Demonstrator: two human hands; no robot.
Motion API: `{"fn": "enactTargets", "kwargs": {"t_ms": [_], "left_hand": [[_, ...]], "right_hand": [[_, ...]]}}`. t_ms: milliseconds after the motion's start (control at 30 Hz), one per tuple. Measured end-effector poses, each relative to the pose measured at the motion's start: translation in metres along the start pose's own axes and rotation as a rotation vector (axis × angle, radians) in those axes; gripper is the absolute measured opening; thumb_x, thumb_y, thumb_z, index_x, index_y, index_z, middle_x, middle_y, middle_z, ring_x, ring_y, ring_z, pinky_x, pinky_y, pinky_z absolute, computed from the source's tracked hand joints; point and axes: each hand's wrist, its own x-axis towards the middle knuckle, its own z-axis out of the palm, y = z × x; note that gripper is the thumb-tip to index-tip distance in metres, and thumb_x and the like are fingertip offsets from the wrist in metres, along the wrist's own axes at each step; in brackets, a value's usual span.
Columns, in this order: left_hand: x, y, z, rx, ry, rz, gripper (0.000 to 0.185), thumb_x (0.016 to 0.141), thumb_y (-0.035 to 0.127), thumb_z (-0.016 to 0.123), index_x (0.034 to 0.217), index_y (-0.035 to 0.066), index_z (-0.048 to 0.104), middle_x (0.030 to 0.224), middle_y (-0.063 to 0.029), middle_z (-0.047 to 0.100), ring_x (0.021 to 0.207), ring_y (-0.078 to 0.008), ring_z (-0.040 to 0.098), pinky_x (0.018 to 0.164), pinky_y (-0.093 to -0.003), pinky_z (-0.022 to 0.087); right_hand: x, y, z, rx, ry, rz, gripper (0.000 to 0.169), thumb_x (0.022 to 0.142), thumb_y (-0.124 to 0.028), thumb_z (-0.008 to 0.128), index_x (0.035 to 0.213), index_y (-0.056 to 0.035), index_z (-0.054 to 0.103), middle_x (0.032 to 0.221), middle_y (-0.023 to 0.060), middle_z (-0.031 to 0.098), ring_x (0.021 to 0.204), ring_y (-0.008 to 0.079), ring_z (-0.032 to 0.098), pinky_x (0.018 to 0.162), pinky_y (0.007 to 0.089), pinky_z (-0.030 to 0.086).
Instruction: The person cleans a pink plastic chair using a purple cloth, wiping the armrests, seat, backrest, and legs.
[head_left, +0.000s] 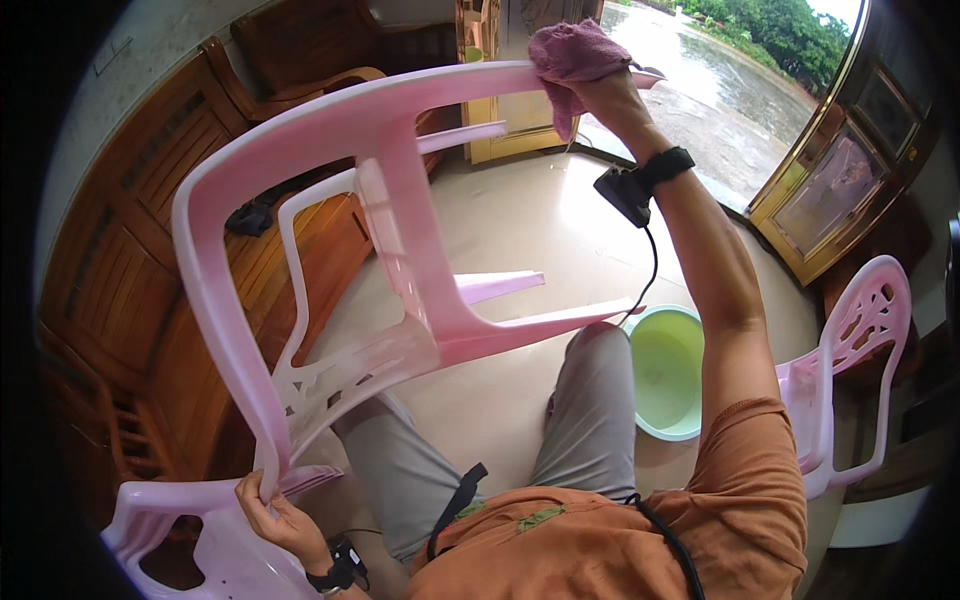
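Observation:
A pink plastic armchair (420, 225) lies on its side across the view, its legs pointing right and its pierced backrest near my lap. My left hand (281, 521) grips the chair's edge at the lower left. Up at the top, my right hand (592, 75) holds a purplish-pink cloth (574, 52) wrapped over one chair leg; the cloth hides most of the fingers. Beside my right knee stands a green plastic basin (666, 375) with liquid in it. Each wrist wears a black strap with a small device.
Wooden benches (150, 247) line the left wall, a dark item (251, 217) on the seat. Another pink chair (832, 375) stands at the right; one more (217, 540) is at the lower left. An open door (832, 180) shows wet pavement outside. A cable hangs from my right wrist.

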Motion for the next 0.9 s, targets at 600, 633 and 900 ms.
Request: {"fn": "enactTargets", "kwargs": {"t_ms": [600, 633, 900], "left_hand": [[0.122, 0.172, -0.023, 0.243, 0.063, 0.646, 0.055, 0.102, 0.037, 0.062, 0.142, 0.001, 0.052, 0.151, -0.0249, 0.050, 0.143, -0.0442, 0.042, 0.119, -0.0573, 0.033], [0.131, 0.192, -0.028, 0.297, 0.036, 0.700, 0.055, 0.102, 0.038, 0.061, 0.143, 0.002, 0.052, 0.150, -0.0246, 0.051, 0.143, -0.0444, 0.042, 0.119, -0.0575, 0.033], [0.176, 0.290, 0.021, 0.273, -0.032, 0.761, 0.081, 0.076, 0.036, 0.084, 0.149, 0.019, 0.052, 0.158, -0.0079, 0.047, 0.150, -0.0316, 0.038, 0.118, -0.0526, 0.038]], "right_hand": [[-0.135, -0.146, -0.072, -0.286, 0.236, -0.181, 0.048, 0.071, -0.016, 0.092, 0.111, -0.0132, 0.067, 0.119, 0.0057, 0.053, 0.115, 0.0273, 0.044, 0.098, 0.0412, 0.037], [-0.134, -0.147, -0.068, -0.238, 0.248, -0.142, 0.045, 0.069, -0.016, 0.092, 0.108, -0.0142, 0.069, 0.119, 0.0049, 0.053, 0.115, 0.0275, 0.043, 0.098, 0.0412, 0.036], [-0.133, -0.225, -0.091, -0.380, 0.261, -0.263, 0.062, 0.074, -0.040, 0.087, 0.123, -0.0114, 0.062, 0.120, 0.0004, 0.061, 0.107, 0.0197, 0.053, 0.100, 0.0397, 0.034]]}}
